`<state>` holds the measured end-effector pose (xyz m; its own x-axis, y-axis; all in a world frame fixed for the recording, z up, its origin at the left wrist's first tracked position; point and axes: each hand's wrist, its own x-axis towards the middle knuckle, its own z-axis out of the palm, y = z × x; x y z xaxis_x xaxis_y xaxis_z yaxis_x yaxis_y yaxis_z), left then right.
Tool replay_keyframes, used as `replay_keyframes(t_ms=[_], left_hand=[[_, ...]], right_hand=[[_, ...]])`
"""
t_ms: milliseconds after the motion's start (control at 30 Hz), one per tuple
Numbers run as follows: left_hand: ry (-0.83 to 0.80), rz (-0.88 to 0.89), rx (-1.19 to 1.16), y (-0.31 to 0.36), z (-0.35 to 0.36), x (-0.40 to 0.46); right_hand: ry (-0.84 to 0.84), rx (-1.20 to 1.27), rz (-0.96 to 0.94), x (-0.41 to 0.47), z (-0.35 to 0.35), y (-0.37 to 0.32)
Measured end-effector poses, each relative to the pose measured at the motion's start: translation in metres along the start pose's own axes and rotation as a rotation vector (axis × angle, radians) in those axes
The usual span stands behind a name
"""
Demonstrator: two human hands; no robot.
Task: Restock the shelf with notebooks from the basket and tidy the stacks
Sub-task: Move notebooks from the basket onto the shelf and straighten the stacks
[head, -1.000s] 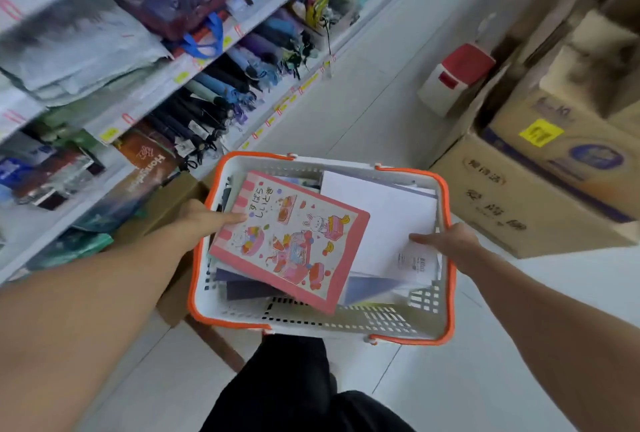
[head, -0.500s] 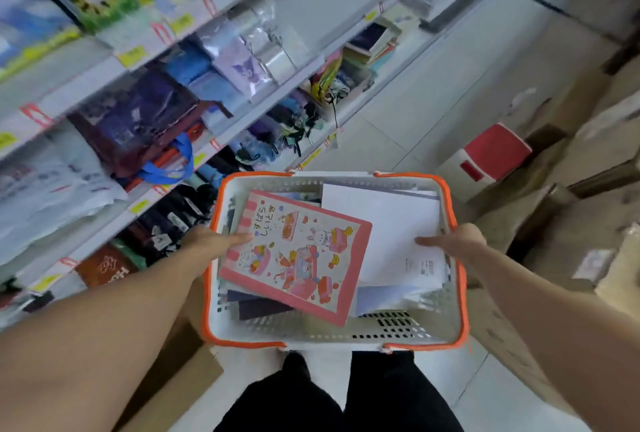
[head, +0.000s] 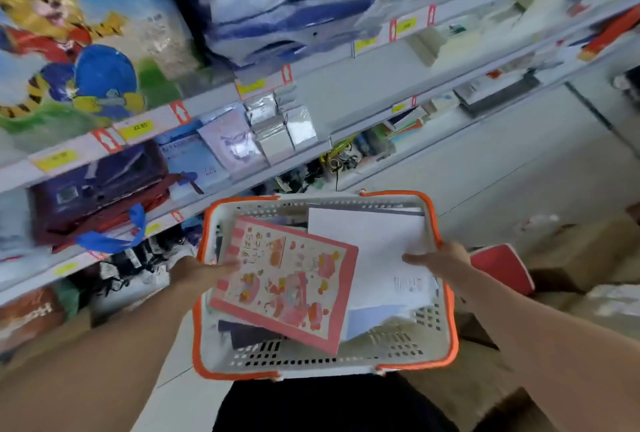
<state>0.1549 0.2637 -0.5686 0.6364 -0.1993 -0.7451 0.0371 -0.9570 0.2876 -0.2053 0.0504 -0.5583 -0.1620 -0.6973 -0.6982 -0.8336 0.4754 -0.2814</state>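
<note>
Barely started tbh: both hands, left hand (head: 194, 272) and right hand (head: 441, 260), are grasping the basket (head: 311, 371) rims, carrying it beside the shelf (head: 346, 99). Notebooks, pink notebook (head: 284, 284) on top, are sitting inside, none shelved.

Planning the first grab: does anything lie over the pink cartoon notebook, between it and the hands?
Nothing visible does. The pink notebook lies on top of the pile in the basket, overlapping the white notebook. The left hand already touches its left edge.
</note>
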Motion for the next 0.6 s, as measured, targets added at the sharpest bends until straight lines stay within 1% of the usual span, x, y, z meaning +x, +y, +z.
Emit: replay_keyframes(t_ms=[133, 300, 400, 600], left_hand=[[0.015, -0.03, -0.046, 0.031, 0.008, 0.01], [0.005, -0.131, -0.06, 0.062, 0.02, 0.016], [0.038, -0.205, -0.074, 0.081, 0.039, 0.012], [0.11, -0.362, -0.098, 0.113, 0.099, -0.01]], right_hand=[[-0.011, -0.091, -0.025, 0.042, -0.023, -0.036], [-0.011, -0.199, -0.063, 0.088, -0.049, -0.079], [-0.05, -0.282, -0.09, 0.129, -0.059, -0.097], [-0.213, -0.392, -0.162, 0.214, -0.087, -0.124]])
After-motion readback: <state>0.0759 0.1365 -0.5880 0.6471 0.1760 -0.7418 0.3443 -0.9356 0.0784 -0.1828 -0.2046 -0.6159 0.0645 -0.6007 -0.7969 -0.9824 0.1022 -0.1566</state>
